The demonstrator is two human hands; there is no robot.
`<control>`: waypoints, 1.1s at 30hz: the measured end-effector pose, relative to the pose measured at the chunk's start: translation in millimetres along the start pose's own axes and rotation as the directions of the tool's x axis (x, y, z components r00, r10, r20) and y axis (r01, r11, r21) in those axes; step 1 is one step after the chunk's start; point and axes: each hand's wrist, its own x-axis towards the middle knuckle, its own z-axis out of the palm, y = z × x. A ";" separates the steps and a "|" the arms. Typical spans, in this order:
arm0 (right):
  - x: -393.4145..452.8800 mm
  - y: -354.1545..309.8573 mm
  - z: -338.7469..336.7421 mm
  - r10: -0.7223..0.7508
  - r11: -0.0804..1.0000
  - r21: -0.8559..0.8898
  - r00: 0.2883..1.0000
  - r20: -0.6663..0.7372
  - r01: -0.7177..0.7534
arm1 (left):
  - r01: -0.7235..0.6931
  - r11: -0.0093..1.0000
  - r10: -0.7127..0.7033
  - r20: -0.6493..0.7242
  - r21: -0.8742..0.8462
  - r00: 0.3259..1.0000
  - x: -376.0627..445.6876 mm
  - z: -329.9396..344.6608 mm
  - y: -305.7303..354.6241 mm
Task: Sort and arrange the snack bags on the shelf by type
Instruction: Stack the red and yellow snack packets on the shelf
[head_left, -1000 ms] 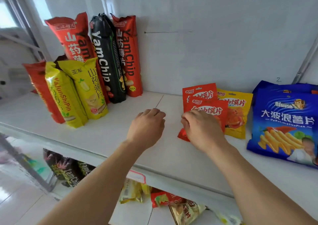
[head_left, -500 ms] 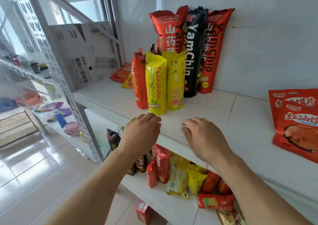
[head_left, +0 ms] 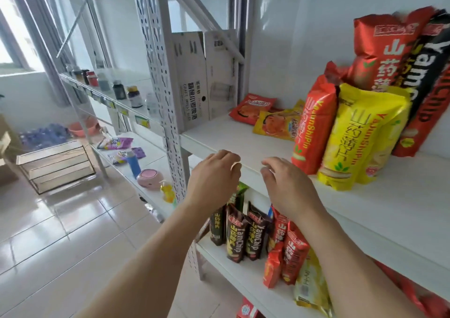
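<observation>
Both my hands hover at the front edge of the white shelf [head_left: 394, 210], holding nothing. My left hand [head_left: 214, 181] and my right hand [head_left: 287, 188] have loosely curled fingers. To the right stand upright yam chip bags: an orange one [head_left: 314, 125], two yellow ones [head_left: 358, 140], and behind them a tall red one [head_left: 382, 49] and a black one [head_left: 426, 57]. Further back on the shelf's left lie a flat red pouch [head_left: 250, 107] and a flat yellow pouch [head_left: 276, 125].
White cardboard boxes [head_left: 192, 79] stand at the shelf's left end by the perforated upright [head_left: 160, 74]. The lower shelf [head_left: 233, 271] holds brown, red and yellow yam chip bags. A neighbouring rack at left carries bottles and small items. A wooden crate [head_left: 53, 166] sits on the tiled floor.
My view has swung left along the shelf. The red and blue bags on the right have left the view, and both hands have moved left from the red pouch, empty.
</observation>
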 end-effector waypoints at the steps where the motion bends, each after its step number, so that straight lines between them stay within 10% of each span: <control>1: 13.2 -2.6 7.3 0.021 0.999 0.036 1.000 0.007 -0.021 | 0.013 1.000 -0.013 -0.002 -0.013 1.000 9.5 2.1 -8.1; 9: 134.9 8.8 62.3 0.340 0.913 0.260 0.939 -0.056 -0.315 | 0.153 0.981 -0.147 0.057 -0.122 0.988 108.4 41.1 -69.8; 17: 221.3 42.3 83.5 0.816 0.566 0.462 0.545 -0.193 -0.683 | 0.280 0.932 -0.247 0.163 -0.229 0.955 209.3 87.2 -103.3; 25: 263.3 80.9 98.0 0.849 0.526 0.318 0.461 -0.260 -0.789 | 0.429 0.799 -0.264 0.395 -0.420 0.880 314.7 154.3 -113.6; 33: 269.0 98.3 96.7 0.796 0.497 0.046 0.434 -0.422 -0.867 | 0.279 0.926 -0.127 0.486 -0.255 0.865 377.5 198.2 -115.6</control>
